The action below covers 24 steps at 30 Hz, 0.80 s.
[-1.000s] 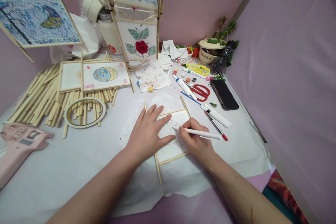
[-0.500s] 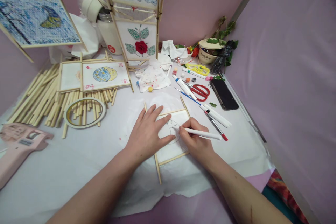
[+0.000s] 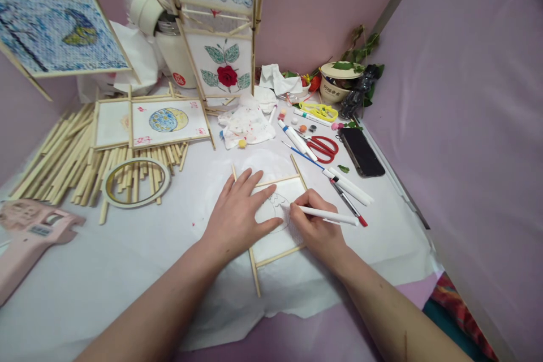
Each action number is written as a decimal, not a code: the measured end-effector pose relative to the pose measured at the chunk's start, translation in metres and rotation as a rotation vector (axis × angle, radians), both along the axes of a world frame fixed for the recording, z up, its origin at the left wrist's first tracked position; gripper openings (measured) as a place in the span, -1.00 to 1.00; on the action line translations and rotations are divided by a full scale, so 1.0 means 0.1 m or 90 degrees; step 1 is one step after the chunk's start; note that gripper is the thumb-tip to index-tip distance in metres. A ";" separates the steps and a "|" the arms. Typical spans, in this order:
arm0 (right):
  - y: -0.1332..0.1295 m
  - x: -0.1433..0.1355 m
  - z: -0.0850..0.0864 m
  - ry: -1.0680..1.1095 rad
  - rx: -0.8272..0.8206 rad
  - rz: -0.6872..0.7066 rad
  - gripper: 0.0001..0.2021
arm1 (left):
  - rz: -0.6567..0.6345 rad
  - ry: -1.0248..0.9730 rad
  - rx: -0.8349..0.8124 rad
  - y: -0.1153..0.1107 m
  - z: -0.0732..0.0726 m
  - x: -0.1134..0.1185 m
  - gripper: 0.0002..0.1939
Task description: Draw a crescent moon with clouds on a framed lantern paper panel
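A white sheet in a thin wooden frame [image 3: 278, 254] lies on the covered table, with a faint round outline drawn on it. My left hand [image 3: 240, 212] rests flat over the frame's left side, fingers spread. In a writing grip, my right hand [image 3: 318, 226] holds a white pen [image 3: 328, 215], its tip at the drawing. The heel of that hand covers the sheet's right edge. Just right of it lie white markers [image 3: 350, 185] and a red-tipped pen [image 3: 350, 203].
Wooden sticks [image 3: 63, 158], a tape roll [image 3: 167, 181] and a pink glue gun [image 3: 38, 232] lie left. Red scissors [image 3: 324, 149] and a phone [image 3: 362, 151] lie right. Framed pictures [image 3: 227, 62] and a bottle [image 3: 173, 56] stand behind.
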State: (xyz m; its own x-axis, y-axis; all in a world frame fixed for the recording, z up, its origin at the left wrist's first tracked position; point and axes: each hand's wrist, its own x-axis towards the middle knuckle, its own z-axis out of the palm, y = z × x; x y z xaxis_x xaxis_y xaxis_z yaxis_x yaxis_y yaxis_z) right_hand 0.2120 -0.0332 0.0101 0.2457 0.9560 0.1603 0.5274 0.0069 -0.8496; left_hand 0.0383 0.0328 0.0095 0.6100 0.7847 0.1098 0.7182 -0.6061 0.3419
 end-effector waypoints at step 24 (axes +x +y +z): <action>-0.08 0.07 0.04 0.089 0.050 -0.029 -0.98 | -0.002 0.003 -0.005 -0.02 0.04 0.00 -0.35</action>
